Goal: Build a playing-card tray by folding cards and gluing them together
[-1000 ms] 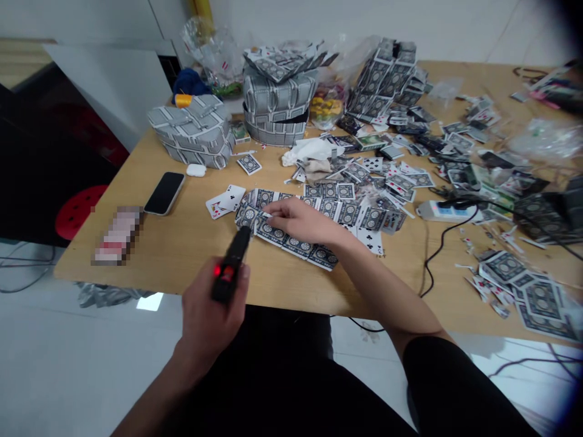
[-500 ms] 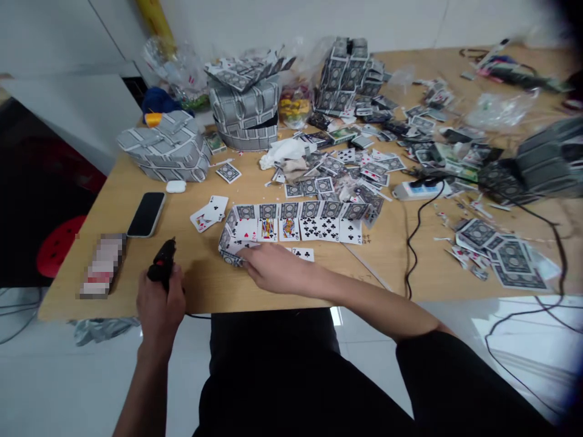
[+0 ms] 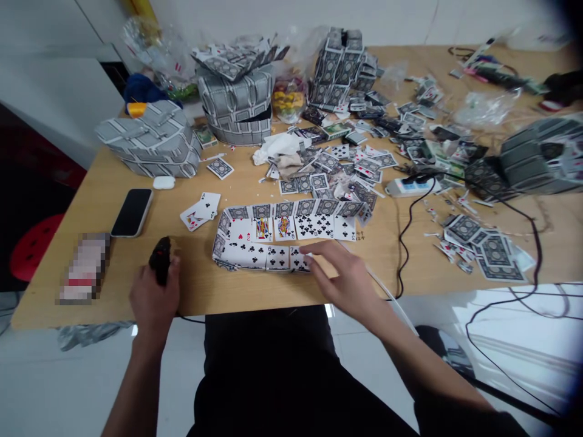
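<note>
A sheet of joined playing cards (image 3: pixel 273 233) lies face up near the front of the wooden table (image 3: pixel 319 285), its far row showing patterned backs. My right hand (image 3: pixel 344 276) rests on the table with fingers spread, fingertips touching the sheet's lower right cards. My left hand (image 3: pixel 152 297) is closed round a black glue gun (image 3: pixel 161 260) that stands on the table near the front edge, left of the sheet. Two loose face-up cards (image 3: pixel 200 209) lie just beyond the sheet's left end.
A black phone (image 3: pixel 132 211) and a white earbud case (image 3: pixel 163 182) lie at left. Card-covered boxes (image 3: pixel 148 139) (image 3: pixel 237 97) stand at the back. Loose cards, plastic bags, crumpled tissue (image 3: pixel 277 149) and a power strip (image 3: pixel 410 186) with black cables clutter the right.
The card sheet was flipped from backs up to faces up. My left hand lowered the glue gun onto the table at left. My right hand slid from the sheet's left end to its lower right.
</note>
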